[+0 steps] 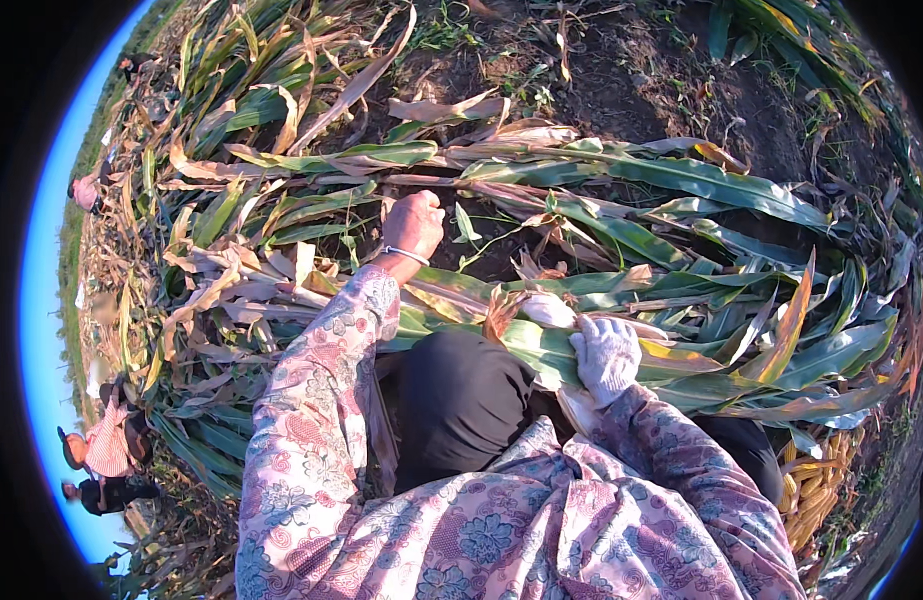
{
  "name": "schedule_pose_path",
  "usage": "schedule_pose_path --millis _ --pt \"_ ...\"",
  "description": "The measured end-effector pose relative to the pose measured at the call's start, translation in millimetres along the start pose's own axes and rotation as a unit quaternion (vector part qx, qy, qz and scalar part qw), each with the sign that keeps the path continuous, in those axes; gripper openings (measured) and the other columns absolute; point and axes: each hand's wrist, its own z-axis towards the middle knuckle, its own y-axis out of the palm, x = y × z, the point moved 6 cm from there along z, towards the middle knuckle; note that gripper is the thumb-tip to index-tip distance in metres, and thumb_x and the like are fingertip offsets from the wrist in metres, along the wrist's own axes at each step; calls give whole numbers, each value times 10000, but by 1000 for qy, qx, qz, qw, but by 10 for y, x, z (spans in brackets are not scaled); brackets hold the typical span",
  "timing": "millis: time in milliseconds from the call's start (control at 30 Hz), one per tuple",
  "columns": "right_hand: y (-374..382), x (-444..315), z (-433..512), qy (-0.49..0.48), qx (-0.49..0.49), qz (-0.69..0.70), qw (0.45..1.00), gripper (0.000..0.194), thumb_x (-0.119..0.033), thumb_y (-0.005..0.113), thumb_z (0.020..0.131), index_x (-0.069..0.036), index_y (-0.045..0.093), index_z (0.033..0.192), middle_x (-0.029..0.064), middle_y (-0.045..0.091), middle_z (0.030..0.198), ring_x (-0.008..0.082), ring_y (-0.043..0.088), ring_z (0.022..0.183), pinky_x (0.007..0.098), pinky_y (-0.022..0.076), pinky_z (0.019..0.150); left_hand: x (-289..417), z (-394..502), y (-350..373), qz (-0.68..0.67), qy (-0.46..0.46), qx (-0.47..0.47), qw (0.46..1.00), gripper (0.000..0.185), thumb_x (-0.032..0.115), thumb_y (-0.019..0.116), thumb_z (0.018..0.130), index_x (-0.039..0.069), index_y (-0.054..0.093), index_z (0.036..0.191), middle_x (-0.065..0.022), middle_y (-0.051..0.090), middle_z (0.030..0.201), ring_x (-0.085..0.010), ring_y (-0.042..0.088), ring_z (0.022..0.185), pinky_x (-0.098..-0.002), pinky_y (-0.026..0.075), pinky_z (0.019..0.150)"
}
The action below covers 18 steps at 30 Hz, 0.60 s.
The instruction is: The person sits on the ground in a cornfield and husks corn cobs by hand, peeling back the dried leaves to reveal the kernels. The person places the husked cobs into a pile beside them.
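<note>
My left hand (415, 225), bare and with a pale bangle at the wrist, is curled into a fist above the cut corn stalks (431, 180). No thing shows in its fingers, though the palm is hidden. My right hand (608, 358) wears a white knit glove. Its fingers bend over a leafy corn plant (540, 345) lying across in front of my knees; the exact part under the palm is hidden. Left of the glove are a pale husk (549, 309) and a tuft of brown, dry leaf or silk (500, 315).
Husked yellow corn ears (818, 480) are piled at my lower right. Bare soil (619, 75) with weeds lies beyond the stalks, and more leafy stalks (259, 82) are heaped at upper left. Several people are at the far left, one in a striped top (107, 450). My dark-clothed knee (461, 401) is between my arms.
</note>
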Motion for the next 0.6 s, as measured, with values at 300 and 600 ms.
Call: schedule_pose_path --millis 300,600 --pt "218 130 73 -18 -36 58 997 432 -312 631 906 -42 630 1243 101 650 1104 320 588 1090 494 442 966 458 689 1564 110 259 -113 953 467 -26 583 793 39 572 1255 -189 611 1288 -396 596 1173 -455 506 982" --pt "289 279 161 -18 -55 94 994 477 -340 693 845 -56 625 1221 110 649 1121 321 597 1063 488 465 935 81 935 2232 249 228 -226 914 238 130 618 816 74 585 1045 -166 637 1040 -360 622 1059 -495 487 878"
